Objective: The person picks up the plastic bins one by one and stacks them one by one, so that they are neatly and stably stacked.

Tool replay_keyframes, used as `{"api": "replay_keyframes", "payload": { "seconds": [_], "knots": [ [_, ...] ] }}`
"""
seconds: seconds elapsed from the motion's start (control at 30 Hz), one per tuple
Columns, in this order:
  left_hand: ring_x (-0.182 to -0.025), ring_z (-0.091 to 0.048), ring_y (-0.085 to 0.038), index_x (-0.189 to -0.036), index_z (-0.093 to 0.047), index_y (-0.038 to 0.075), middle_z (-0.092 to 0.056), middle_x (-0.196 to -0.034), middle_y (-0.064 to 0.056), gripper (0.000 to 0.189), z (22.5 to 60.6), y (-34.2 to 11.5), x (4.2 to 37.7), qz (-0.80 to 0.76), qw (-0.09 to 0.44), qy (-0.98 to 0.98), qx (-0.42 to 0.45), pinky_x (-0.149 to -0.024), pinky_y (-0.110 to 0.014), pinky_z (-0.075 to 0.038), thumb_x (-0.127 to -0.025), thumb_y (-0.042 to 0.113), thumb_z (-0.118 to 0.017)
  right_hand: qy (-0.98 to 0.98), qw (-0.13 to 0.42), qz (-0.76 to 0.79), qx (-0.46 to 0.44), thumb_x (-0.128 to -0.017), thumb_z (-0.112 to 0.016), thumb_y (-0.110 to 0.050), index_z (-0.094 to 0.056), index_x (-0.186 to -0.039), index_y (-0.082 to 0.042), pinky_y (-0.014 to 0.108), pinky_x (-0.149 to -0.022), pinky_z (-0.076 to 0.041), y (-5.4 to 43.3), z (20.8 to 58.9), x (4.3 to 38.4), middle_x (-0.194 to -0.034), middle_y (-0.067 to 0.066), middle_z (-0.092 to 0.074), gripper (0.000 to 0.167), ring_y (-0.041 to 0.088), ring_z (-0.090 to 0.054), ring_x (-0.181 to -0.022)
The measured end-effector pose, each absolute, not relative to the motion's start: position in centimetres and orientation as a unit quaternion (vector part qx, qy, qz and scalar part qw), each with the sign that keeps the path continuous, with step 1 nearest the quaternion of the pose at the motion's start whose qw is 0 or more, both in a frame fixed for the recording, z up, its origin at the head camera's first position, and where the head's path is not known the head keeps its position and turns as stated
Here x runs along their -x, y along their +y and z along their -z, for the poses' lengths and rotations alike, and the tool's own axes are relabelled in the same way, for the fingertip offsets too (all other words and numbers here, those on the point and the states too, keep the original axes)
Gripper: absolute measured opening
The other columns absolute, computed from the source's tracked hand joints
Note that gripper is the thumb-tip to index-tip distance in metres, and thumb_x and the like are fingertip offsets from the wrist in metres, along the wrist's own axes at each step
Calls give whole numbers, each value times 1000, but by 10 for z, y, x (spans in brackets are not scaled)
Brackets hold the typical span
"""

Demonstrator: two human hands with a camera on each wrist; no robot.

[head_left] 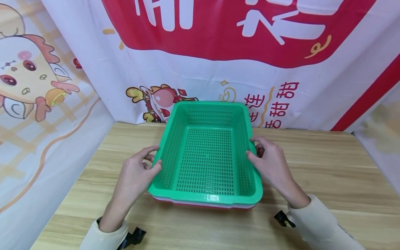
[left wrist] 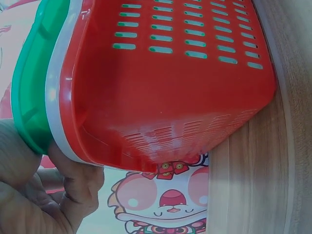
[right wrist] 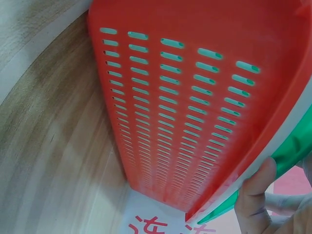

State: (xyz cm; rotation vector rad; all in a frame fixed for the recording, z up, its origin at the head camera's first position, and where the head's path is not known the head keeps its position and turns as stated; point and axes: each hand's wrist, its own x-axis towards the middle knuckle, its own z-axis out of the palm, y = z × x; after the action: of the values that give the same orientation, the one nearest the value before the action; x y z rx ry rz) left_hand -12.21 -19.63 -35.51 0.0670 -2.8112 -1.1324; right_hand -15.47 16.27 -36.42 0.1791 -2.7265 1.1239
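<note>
A green plastic basket (head_left: 206, 159) with slotted walls and floor sits nested on top of a white basket (head_left: 200, 201) and a red basket (left wrist: 161, 97). On the left side of the stack, my left hand (head_left: 139, 172) pinches the green rim, its thumb above and fingers curled below the edge. My right hand (head_left: 268, 156) grips the opposite rim the same way, seen close up in the right wrist view with a fingertip against the green edge (right wrist: 292, 146). The red basket is outermost and stands on the table; the white one shows only as a thin rim between the two.
The stack stands on a wood-grain table (head_left: 318, 166) near its back edge. Behind it hangs a printed cloth (head_left: 206, 76) with red shapes, characters and cartoon figures. Another printed cloth (head_left: 47, 139) borders the left side.
</note>
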Motion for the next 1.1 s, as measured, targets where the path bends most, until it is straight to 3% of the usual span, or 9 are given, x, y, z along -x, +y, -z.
{"api": "replay_keyframes", "payload": {
  "seconds": [0.4,0.87,1.1],
  "knots": [
    [-60,-57,-17,-145,-64,8,-68,-103,-14,47,355,-197,122,355,39,-934,-24,-48,-25,-41,-100,18,-70,-921,96,-371,-68,-97,-73,-7,-69,-132,5,23,-61,-45,163,366,156,-87,14,-64,38,23,-57,-75],
    [-57,-49,-18,-141,-69,9,-65,-90,-8,44,355,-195,121,318,57,-946,-18,-48,-26,-33,-98,20,-73,-923,88,-368,-68,-97,-73,-6,-67,-135,5,23,-61,-46,164,368,156,-89,15,-63,39,24,-57,-76],
    [-57,-52,-16,-140,-69,8,-64,-89,-8,44,356,-195,120,315,65,-947,-8,-48,-25,-35,-98,17,-74,-924,86,-366,-68,-98,-73,-7,-66,-136,4,23,-62,-47,164,370,157,-90,15,-63,40,24,-57,-77]
  ]
}}
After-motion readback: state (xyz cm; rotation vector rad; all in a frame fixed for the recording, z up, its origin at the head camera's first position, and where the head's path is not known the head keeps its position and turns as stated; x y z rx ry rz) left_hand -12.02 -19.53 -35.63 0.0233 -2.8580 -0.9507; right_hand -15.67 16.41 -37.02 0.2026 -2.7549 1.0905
